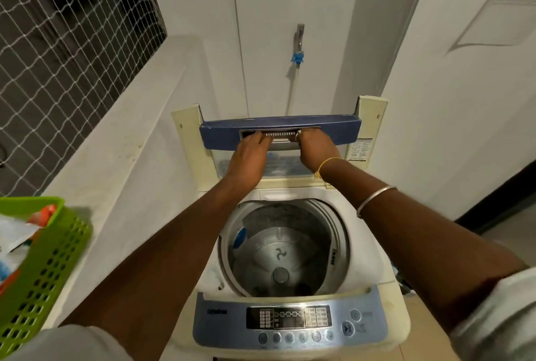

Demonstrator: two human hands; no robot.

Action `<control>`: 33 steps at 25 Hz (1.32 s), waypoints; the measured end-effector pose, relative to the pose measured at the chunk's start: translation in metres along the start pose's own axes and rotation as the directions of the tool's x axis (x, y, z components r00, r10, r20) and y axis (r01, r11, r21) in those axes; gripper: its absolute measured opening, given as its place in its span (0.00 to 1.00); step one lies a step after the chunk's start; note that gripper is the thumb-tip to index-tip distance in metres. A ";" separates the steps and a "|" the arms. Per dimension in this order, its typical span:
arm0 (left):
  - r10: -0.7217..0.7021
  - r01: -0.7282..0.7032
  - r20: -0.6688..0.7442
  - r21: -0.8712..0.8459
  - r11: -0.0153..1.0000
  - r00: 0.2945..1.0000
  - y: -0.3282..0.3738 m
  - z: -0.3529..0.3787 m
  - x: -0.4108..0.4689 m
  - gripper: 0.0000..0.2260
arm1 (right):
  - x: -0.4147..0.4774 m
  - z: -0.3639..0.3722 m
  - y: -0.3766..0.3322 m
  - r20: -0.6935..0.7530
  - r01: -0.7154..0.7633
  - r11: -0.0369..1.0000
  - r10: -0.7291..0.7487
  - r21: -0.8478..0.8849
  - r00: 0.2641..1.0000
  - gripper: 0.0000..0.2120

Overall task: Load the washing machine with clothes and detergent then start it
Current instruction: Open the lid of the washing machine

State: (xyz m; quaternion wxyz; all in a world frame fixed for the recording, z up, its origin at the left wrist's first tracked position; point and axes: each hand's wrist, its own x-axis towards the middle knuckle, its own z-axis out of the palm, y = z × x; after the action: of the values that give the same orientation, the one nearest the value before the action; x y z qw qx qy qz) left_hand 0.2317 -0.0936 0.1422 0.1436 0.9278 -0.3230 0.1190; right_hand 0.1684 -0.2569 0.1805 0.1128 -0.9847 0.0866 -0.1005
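**Both hands at the raised lid of the washer**

The washing machine (362,244) stood directly below and in front of the person, backed against a white wall; its lid (220,137) was folded upright at the rear, with the blue front edge uppermost; the steel drum (278,247) lay open beneath, its floor and central pulsator in plain sight.

Both arms reached over the drum to the handle recess (282,136) in the blue edge; the left hand (251,152) had its fingertips pushed into the left end of the recess, and how far they curled inside could not be told; the right hand (314,147) had its fingers bent over the right end, gripping the lid there; a silver bangle (374,201) sat on the right forearm.

The control panel (290,321) ran along the near edge of the machine; a green basket (43,268) sat on the ledge (130,143) to the left, well apart from the hands, holding white and orange items too blurred to name; a tap (299,39) with a hose (291,94) hung on the wall behind the lid; netting (58,56) covered the opening at upper left.
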 end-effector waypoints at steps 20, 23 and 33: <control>0.035 -0.033 0.073 -0.028 0.999 0.997 0.003 -0.006 -0.016 0.29 | -0.022 0.011 0.002 0.067 0.108 0.992 -0.103 -0.069 0.992 0.28; 0.040 -0.036 0.072 -0.060 0.998 0.997 0.005 -0.011 -0.028 0.30 | -0.033 0.005 0.000 0.060 0.135 0.987 -0.130 -0.082 0.990 0.30; -0.040 0.052 0.108 -0.110 0.993 0.993 0.021 -0.027 -0.089 0.28 | -0.096 0.001 -0.003 0.056 0.076 0.988 -0.069 -0.133 0.996 0.31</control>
State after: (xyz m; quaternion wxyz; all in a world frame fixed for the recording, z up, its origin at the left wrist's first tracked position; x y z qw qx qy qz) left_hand 0.1467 -0.0497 0.1434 0.1811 0.9305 -0.3148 0.0479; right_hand 0.0768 -0.2349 0.1628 0.0441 -0.9948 0.0545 -0.0734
